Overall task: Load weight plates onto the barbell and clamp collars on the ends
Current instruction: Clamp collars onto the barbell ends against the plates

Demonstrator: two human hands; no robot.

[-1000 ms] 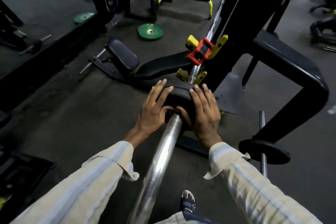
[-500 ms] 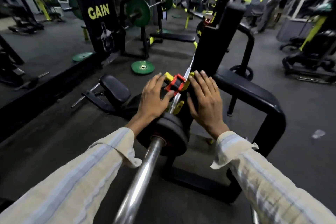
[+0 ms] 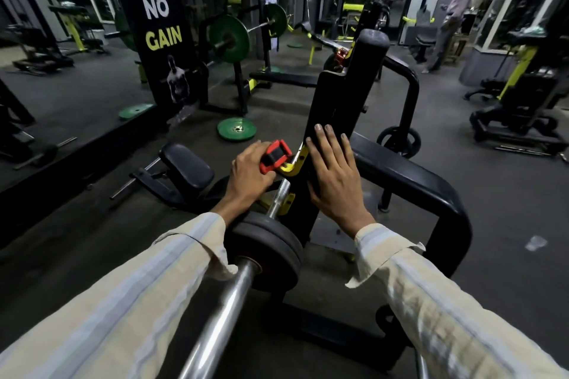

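Head view showed a dim gym with dark floor [image 3: 92,224]; left hand [image 3: 249,175] gripped the red collar [image 3: 275,156], right hand [image 3: 334,172] lay flat, fingers straight, on the black upright [image 3: 348,92], behind 2 black plates [image 3: 271,243] on the barbell [image 3: 221,317].

both arms stretched out front, left hand [image 3: 249,175] curled into a grip, right hand [image 3: 334,177] flat with fingers straight and together

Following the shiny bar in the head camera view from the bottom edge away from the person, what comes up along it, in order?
Barbell sleeve → black weight plates → bare knurled bar section → red collar, gripped by the left hand.
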